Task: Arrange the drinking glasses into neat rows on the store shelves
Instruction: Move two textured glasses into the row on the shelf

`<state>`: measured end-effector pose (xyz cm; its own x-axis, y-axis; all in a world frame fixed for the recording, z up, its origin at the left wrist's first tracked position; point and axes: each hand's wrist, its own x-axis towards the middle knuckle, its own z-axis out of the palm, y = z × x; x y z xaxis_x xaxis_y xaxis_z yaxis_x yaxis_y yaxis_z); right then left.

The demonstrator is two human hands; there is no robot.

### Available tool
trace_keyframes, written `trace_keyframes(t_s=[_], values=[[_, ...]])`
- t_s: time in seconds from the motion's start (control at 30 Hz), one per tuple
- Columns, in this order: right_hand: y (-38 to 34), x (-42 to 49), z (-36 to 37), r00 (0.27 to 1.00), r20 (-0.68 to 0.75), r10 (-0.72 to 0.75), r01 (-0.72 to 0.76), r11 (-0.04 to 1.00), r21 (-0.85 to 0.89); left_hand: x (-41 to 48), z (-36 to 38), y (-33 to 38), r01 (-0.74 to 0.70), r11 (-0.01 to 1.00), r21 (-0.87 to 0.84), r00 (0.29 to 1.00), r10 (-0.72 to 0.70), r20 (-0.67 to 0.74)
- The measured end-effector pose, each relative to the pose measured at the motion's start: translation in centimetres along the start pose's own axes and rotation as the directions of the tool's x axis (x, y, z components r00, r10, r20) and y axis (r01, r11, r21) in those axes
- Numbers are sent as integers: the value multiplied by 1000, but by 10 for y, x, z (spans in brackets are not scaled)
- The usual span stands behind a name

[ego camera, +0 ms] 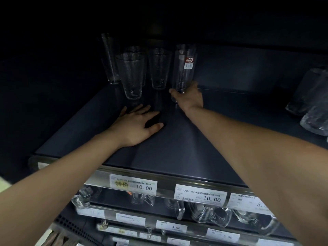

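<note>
Several tall clear drinking glasses stand at the back left of a dark shelf (177,148). My right hand (190,97) grips the base of a smooth glass with a red sticker (184,71), the rightmost of the group. To its left stand a textured glass (159,68) and a wider textured glass (131,75), with a slim glass (109,57) and others behind them. My left hand (136,126) rests flat on the shelf just in front of the wide textured glass, fingers spread, holding nothing.
More textured glasses (310,102) sit at the shelf's right end. Price tags (201,194) line the shelf's front rail. Lower shelves hold glass mugs (211,215) and other glassware. The shelf above casts the back into darkness.
</note>
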<state>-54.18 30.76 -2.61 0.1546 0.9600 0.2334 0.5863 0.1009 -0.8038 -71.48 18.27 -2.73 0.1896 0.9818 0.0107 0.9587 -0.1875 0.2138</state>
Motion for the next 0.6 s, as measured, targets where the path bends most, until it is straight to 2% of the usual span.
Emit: trace_keyframes(t_s=[0.27,0.37,0.47,0.53,0.6], values=[[-7,-34,-37,992,122,-10,-15,979,203,-2,-7,5,12,999,-40,1000,-11,22],[-2,-59,-63,981,195,21,-58,981,183,1,-9,12,40,996,-85,999,-37,40],[13,-84,-97,957,286,48,-89,987,133,3,-12,33,81,956,-282,996,-87,-10],[24,-103,-127,948,314,46,-97,984,150,0,-12,56,26,903,-429,991,-81,-109],[35,-124,-162,955,293,38,-94,979,179,-6,-13,85,-65,796,-601,979,-66,-193]])
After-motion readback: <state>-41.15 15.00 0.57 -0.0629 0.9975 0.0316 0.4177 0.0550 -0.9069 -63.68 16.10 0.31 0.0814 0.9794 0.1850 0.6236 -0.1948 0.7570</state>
